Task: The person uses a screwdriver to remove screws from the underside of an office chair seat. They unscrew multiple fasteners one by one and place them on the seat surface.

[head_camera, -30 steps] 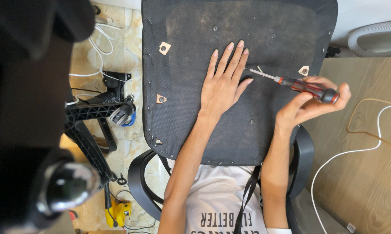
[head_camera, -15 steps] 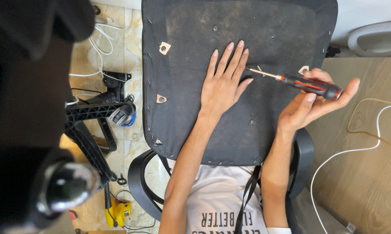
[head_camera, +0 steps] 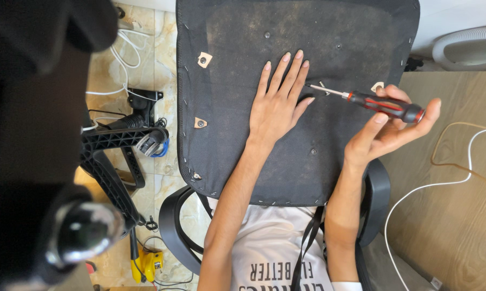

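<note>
An upturned black chair seat [head_camera: 226, 134], fabric-covered and dusty, lies across my lap. My left hand [head_camera: 278, 102] rests flat on it, fingers spread and pointing away from me. My right hand [head_camera: 388, 129] holds a red-and-black screwdriver [head_camera: 385, 105] by the handle between fingertips and thumb. Its metal shaft points left, and the tip meets the fabric right beside my left thumb. Small screw holes and torn patches [head_camera: 204, 59] dot the seat's underside.
A black chair base with a castor [head_camera: 125, 141] lies on the tiled floor at left, among white cables [head_camera: 125, 59]. A yellow tool [head_camera: 148, 264] sits lower left. A wooden floor with a white cable [head_camera: 431, 188] is at right. A large dark object [head_camera: 32, 134] blocks the left side.
My right hand has rolled the screwdriver handle in its fingers, shifting slightly right and opening its fingers more. The left hand and seat stay still.
</note>
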